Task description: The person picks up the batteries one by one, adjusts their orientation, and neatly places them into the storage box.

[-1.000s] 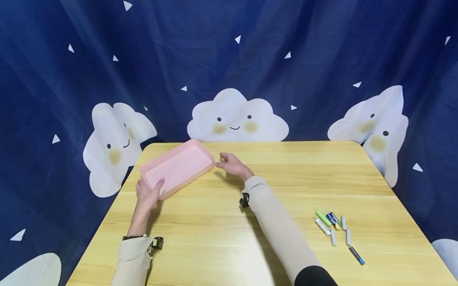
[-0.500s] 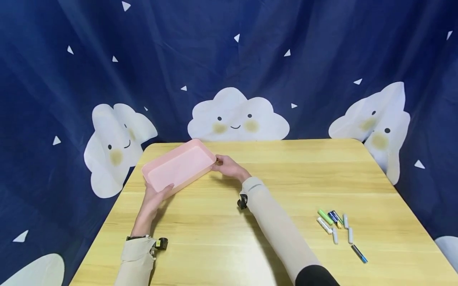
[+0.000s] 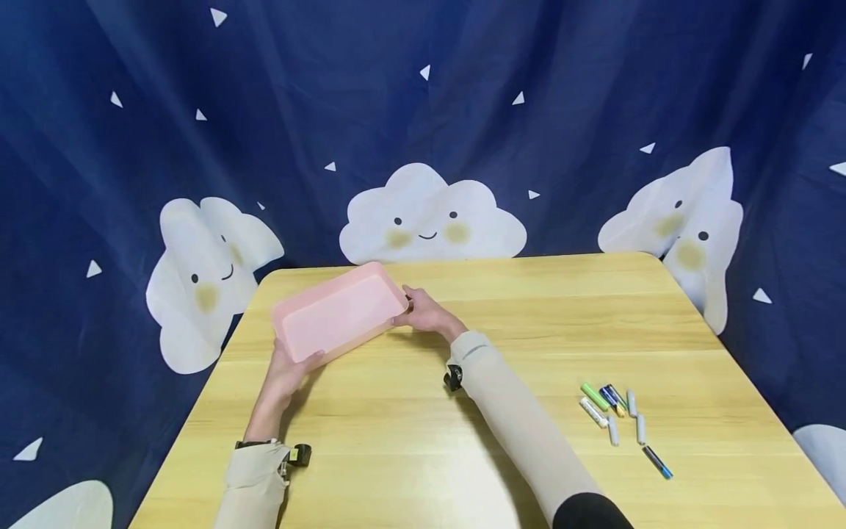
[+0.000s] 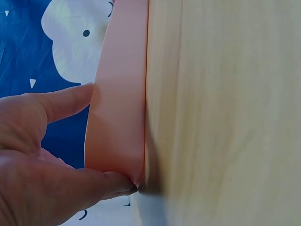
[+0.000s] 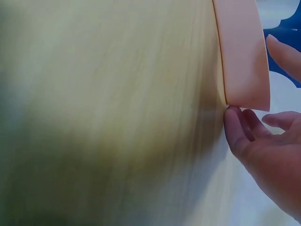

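Note:
A shallow pink rectangular tray [image 3: 340,316] lies slanted on the far left part of the wooden table, with nothing in it. My left hand [image 3: 284,375] holds its near left corner; in the left wrist view, thumb and fingers spread around the pink wall [image 4: 117,94]. At the right end, my right hand [image 3: 428,314] grips the corner. Close up in the right wrist view, the curled fingers of that hand [image 5: 268,150] meet the lower edge of the tray's wall [image 5: 244,56], while another digit stands beside the rim.
Several small battery-like cylinders lie loose at the table's right: a green one [image 3: 595,397], a white one [image 3: 593,412], grey ones and a black-and-blue one [image 3: 657,463]. Behind the table [image 3: 529,294] hangs a dark blue curtain [image 3: 463,125] with cloud prints.
My right hand has closed in on the tray's right end and taken hold of it. The left hand has shifted along the near corner, and the tray has moved slightly right.

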Tool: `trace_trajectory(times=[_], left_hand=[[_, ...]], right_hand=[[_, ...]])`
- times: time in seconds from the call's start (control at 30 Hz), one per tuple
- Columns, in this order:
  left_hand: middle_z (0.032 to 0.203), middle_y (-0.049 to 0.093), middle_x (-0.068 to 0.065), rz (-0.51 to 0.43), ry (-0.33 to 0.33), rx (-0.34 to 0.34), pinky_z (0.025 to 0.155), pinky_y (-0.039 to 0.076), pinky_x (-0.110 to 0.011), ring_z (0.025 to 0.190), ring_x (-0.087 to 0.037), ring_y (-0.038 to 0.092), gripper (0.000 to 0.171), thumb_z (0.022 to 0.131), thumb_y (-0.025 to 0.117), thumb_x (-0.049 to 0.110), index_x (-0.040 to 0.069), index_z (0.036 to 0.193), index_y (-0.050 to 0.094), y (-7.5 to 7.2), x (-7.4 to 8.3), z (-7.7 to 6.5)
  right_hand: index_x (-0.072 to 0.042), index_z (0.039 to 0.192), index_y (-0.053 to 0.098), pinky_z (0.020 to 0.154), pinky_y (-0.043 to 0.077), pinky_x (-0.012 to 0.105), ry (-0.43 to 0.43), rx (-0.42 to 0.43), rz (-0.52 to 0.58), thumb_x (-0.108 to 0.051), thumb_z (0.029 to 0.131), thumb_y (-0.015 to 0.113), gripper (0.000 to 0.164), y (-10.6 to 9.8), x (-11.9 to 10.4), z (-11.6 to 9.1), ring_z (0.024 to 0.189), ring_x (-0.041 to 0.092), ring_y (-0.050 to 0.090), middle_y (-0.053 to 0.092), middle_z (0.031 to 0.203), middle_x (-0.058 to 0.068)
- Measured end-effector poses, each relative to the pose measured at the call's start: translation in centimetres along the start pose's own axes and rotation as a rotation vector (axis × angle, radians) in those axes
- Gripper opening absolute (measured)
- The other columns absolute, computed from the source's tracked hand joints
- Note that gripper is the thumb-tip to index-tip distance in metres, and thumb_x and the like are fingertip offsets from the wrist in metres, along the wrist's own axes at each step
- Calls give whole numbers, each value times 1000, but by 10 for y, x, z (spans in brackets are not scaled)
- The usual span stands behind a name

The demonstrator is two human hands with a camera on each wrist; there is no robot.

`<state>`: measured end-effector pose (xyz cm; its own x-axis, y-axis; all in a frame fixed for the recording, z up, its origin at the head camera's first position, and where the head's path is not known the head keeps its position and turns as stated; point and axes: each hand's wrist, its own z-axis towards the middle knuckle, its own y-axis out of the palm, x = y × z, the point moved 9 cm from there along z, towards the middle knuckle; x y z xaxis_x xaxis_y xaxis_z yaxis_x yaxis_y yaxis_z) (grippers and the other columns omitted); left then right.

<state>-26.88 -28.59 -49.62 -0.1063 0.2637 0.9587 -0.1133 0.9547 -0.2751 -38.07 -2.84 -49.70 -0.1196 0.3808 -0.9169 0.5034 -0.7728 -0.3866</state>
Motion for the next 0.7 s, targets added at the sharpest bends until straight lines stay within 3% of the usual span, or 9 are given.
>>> trace_trajectory(times=[0.23,0.37,0.5,0.7], left_hand=[[160,35,-24,16,-30,-29,130,19,-56,149,-40,35,91,93,69,-2,7,164,11,7,-2,0],[160,36,-25,36,-19,-63,130,19,-57,149,-40,36,92,94,69,-1,8,164,11,13,-4,2],[161,31,-29,78,-33,-90,130,15,-61,151,-45,31,98,94,69,2,6,166,2,16,-6,1],[165,23,-31,91,-32,-140,130,12,-62,154,-48,25,102,95,70,5,5,166,-4,22,-1,1]], right_hand=[[4,145,49,106,52,42,-84,21,-118,-11,88,81,68,-6,-6,-4,109,30,61,67,128,23],[1,142,52,102,50,41,-58,35,-166,-15,86,83,66,-10,-3,-11,111,32,57,63,126,24],[0,146,49,112,46,46,-6,43,-191,-18,84,85,74,-11,3,-17,122,36,55,59,131,25],[-1,158,36,126,29,58,30,58,-234,-22,82,86,93,-16,3,-23,138,37,41,50,145,25]])
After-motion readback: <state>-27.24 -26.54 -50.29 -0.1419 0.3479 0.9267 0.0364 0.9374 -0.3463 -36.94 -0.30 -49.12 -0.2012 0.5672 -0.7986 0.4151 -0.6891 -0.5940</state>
